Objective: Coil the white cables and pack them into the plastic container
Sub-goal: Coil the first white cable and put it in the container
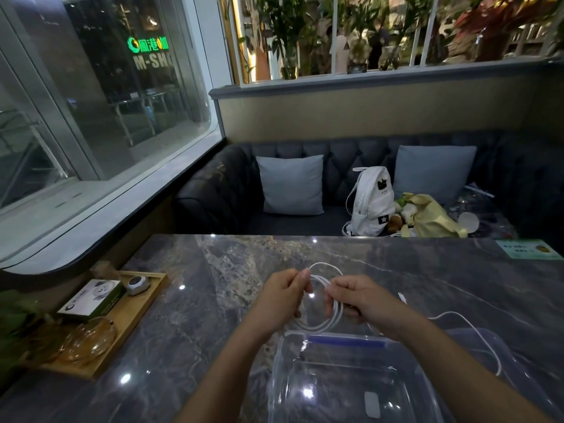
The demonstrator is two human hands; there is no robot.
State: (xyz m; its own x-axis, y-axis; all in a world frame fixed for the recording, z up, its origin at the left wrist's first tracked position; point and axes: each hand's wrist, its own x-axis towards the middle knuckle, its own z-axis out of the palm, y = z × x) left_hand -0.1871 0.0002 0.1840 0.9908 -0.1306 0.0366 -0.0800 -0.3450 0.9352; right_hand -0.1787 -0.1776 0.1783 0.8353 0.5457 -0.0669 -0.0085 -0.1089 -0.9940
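Observation:
Over the dark marble table (213,300) I hold a white cable (327,267) wound into a loose coil. My left hand (282,296) pinches the coil at its upper left. My right hand (360,300) grips the loops on the right side. A loose tail of white cable (476,328) runs right across the table and curves down, with a plug end (403,298) lying just right of my right hand. The clear plastic container (276,370) stands open right below my hands, near the table's front edge. A small white object (372,404) lies on its bottom.
A wooden tray (146,303) at the left holds a boxed item (94,297), a small silver gadget (137,283) and an amber glass dish (88,340). The container's lid (488,337) lies to the right. Beyond the table is a sofa with cushions, a white backpack (370,203) and a yellow bag.

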